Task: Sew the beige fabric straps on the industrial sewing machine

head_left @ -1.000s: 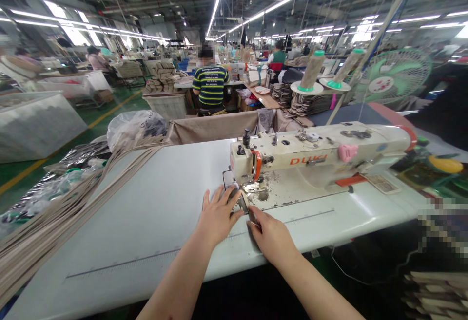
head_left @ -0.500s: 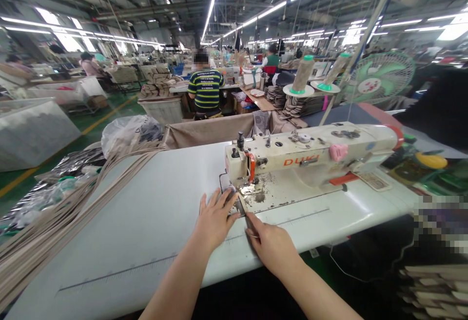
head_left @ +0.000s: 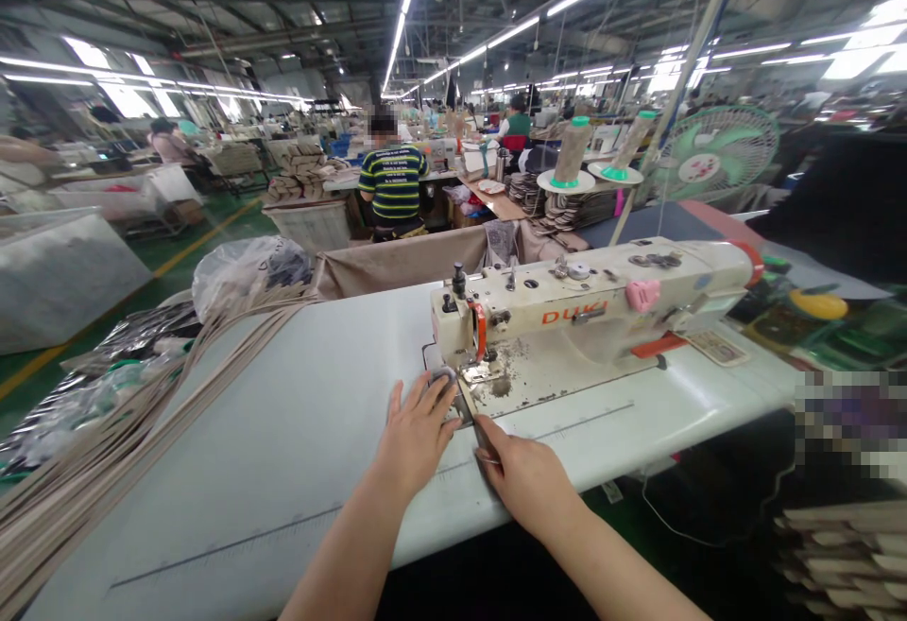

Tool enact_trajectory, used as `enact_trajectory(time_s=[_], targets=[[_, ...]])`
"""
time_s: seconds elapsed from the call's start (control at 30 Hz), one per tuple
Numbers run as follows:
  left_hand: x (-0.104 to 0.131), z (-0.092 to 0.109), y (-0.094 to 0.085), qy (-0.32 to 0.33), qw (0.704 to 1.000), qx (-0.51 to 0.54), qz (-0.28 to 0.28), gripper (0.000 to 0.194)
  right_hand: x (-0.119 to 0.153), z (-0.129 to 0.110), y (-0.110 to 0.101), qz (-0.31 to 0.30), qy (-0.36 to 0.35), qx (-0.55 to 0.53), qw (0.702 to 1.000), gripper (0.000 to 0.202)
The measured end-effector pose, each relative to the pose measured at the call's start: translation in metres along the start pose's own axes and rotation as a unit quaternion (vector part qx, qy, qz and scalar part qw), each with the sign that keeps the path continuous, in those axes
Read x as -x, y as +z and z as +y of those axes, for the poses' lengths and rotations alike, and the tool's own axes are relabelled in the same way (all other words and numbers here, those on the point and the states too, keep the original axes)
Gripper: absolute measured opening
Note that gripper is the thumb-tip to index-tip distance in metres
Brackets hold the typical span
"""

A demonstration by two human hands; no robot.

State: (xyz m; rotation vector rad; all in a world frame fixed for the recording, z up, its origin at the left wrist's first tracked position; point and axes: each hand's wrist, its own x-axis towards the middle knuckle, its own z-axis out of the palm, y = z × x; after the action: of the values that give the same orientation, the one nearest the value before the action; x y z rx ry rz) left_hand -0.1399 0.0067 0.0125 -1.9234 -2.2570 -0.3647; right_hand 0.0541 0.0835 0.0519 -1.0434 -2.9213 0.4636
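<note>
A white sewing machine (head_left: 588, 304) stands on the pale table (head_left: 304, 422), its needle end just beyond my fingers. A narrow beige fabric strip (head_left: 469, 402) runs from under the presser foot towards me. My left hand (head_left: 415, 437) lies palm down with its fingers spread, the fingertips beside the presser foot at the strip's left. Close to the table's front edge, my right hand (head_left: 521, 470) is closed with thumb and index finger on the near end of the strip. The curled fingers hide part of that end.
Long beige strips (head_left: 177, 413) drape over the table's left side. Behind the table is a fabric-lined bin (head_left: 411, 257). Thread cones (head_left: 571, 156) and a green fan (head_left: 712, 158) stand at the back right. A co-worker in a striped shirt (head_left: 393, 181) sits farther off.
The camera view has shifted slightly, so the machine appears a little farther left. Both hands keep nearly the same pose, with my left fingertips still near the presser foot.
</note>
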Motion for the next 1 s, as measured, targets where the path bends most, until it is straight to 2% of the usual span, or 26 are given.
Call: enact_trajectory(time_s=[0.13,0.2,0.5,1.0], targets=[[0.001,0.000,0.003,0.080,0.997,0.014,0.003,0.044,0.001,-0.001,-0.001,-0.001,-0.003,-0.006,1.000,0.048],[0.004,0.004,0.005,0.094,0.995,0.017,0.004,0.047,0.002,-0.001,-0.002,0.001,-0.007,-0.011,1.000,0.047],[0.020,0.041,0.013,0.030,0.998,0.004,0.053,0.045,0.006,0.003,0.001,0.009,-0.013,-0.056,0.998,0.056],[0.021,0.038,0.019,0.056,0.997,-0.023,0.054,0.050,0.015,0.001,-0.004,-0.001,-0.007,-0.081,0.997,0.060]])
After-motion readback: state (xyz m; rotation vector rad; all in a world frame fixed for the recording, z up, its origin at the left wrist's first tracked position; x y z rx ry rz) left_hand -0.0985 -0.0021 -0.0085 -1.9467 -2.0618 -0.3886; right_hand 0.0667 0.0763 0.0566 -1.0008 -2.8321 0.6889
